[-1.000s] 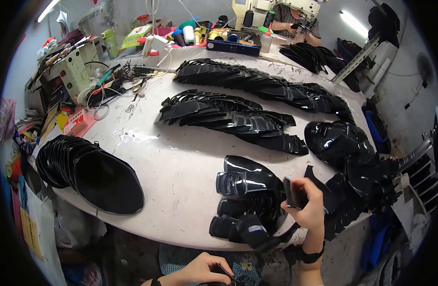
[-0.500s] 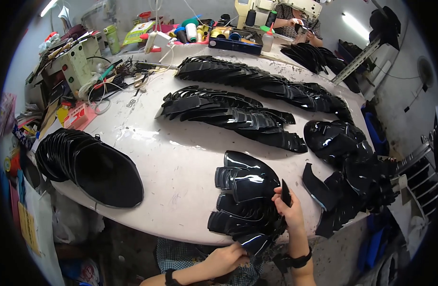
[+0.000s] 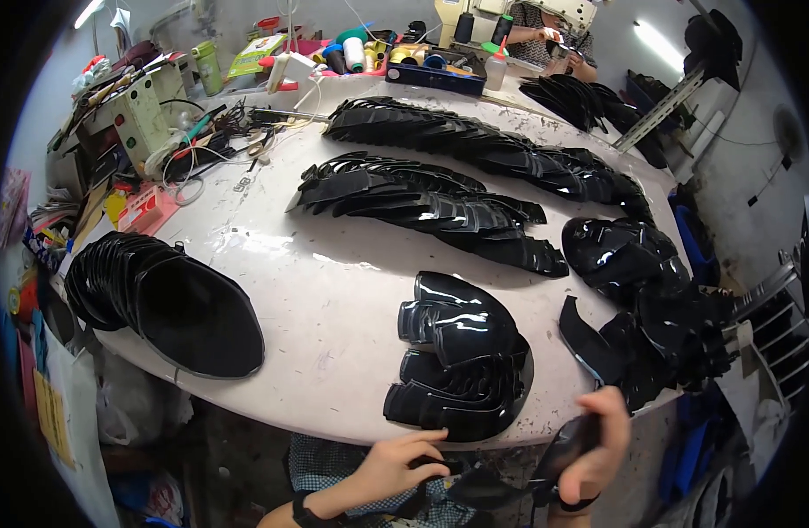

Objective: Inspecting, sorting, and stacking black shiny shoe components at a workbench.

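Note:
My right hand (image 3: 598, 444), blurred by motion, grips a curved glossy black piece (image 3: 567, 440) that looks like a shoe upper part; its strip reaches left below the table's front edge. By that strip's left end is my left hand (image 3: 400, 468), its thumb and index finger apart. The index fingertip is at the near edge of a pile of glossy black shoe upper pieces (image 3: 462, 330); whether it touches is unclear. A loose heap of similar black pieces (image 3: 633, 352) lies right of the pile.
Two long overlapping rows of black pieces, a far row (image 3: 475, 145) and a nearer row (image 3: 422, 211), cross the white table (image 3: 334, 352). Stacked black ovals (image 3: 193, 317) stand at left. Thread spools (image 3: 353, 55), a blue tray (image 3: 435, 79) and a person (image 3: 554, 40) are at the back.
My right hand has moved right and toward me with a black piece, off the pile. My left hand's fingers have spread from a pinch and shifted slightly left.

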Demonstrator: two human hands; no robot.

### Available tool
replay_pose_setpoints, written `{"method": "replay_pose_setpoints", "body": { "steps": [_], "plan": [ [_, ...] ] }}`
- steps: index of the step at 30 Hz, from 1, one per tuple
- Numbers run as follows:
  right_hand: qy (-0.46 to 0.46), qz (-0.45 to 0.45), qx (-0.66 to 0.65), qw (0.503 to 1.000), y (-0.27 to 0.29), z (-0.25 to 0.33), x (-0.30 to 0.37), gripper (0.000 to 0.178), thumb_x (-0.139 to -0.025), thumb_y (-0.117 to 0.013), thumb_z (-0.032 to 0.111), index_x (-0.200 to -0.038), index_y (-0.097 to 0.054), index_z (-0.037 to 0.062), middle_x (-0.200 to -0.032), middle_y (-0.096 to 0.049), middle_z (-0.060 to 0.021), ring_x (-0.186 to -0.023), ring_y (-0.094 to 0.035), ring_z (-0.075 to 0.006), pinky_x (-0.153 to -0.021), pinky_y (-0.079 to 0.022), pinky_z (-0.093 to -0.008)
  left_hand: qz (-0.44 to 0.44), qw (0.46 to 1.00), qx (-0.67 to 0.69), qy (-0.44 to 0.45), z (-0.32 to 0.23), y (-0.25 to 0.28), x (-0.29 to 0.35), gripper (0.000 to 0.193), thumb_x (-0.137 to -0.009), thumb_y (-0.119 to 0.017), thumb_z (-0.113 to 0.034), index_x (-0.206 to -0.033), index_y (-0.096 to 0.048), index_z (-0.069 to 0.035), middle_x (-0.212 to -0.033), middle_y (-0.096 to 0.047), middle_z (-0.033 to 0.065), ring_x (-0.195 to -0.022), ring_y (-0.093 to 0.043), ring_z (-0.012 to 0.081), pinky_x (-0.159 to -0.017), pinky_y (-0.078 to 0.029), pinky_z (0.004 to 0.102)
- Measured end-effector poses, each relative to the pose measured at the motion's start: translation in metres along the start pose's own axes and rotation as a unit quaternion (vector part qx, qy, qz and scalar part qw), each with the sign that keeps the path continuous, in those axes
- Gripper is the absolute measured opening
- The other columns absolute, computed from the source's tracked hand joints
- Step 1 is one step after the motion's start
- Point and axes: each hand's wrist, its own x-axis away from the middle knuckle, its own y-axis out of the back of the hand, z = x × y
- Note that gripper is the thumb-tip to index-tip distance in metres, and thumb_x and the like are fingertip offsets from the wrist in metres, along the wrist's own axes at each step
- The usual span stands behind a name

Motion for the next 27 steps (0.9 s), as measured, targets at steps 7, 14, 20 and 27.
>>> {"method": "replay_pose_setpoints", "body": {
  "steps": [7,14,20,27],
  "plan": [
    [0.052,0.338,0.009,0.940,-0.050,-0.008,-0.007,0.007,-0.071,-0.062,0.012,-0.073,-0.057,0.0078,-0.064,-0.053,-0.0034,-0.054,-0.054,-0.0207,-0.048,-0.041,-0.0280,0.116,0.960,0.166,0.194,-0.014,0.047,0.014,0.022,-0.079,-0.062,-0.013,-0.099,-0.062,-0.004,-0.078,-0.064,0.0025,-0.067,-0.054,0.0053,-0.063,-0.044,0.0188],
    [0.083,0.373,0.007,0.924,-0.061,-0.006,-0.013,0.010,-0.073,-0.063,0.015,-0.069,-0.056,0.0088,-0.063,-0.053,-0.0014,-0.052,-0.053,-0.0187,-0.047,-0.041,-0.0262,0.269,0.891,0.247,0.269,-0.021,0.054,0.001,0.043,-0.086,-0.053,-0.012,-0.125,-0.039,0.001,-0.090,-0.056,0.0005,-0.076,-0.047,0.0049,-0.068,-0.040,0.0184],
    [0.108,0.394,-0.004,0.913,-0.067,-0.003,-0.012,0.011,-0.073,-0.063,0.017,-0.069,-0.055,0.0096,-0.062,-0.053,-0.0001,-0.050,-0.052,-0.0171,-0.046,-0.040,-0.0253,0.252,0.917,0.204,0.234,-0.038,0.045,-0.011,0.043,-0.084,-0.057,-0.022,-0.120,-0.045,-0.002,-0.075,-0.054,-0.0010,-0.065,-0.042,0.0023,-0.056,-0.037,0.0183],
    [0.118,0.403,0.000,0.907,-0.067,-0.004,-0.010,0.012,-0.073,-0.063,0.017,-0.069,-0.055,0.0101,-0.062,-0.052,0.0005,-0.049,-0.052,-0.0162,-0.045,-0.039,-0.0246,0.278,0.926,0.164,0.194,-0.024,0.039,-0.011,0.036,-0.083,-0.055,-0.030,-0.104,-0.053,0.000,-0.073,-0.056,0.0082,-0.064,-0.048,0.0135,-0.059,-0.040,0.0263]
  ]
}}
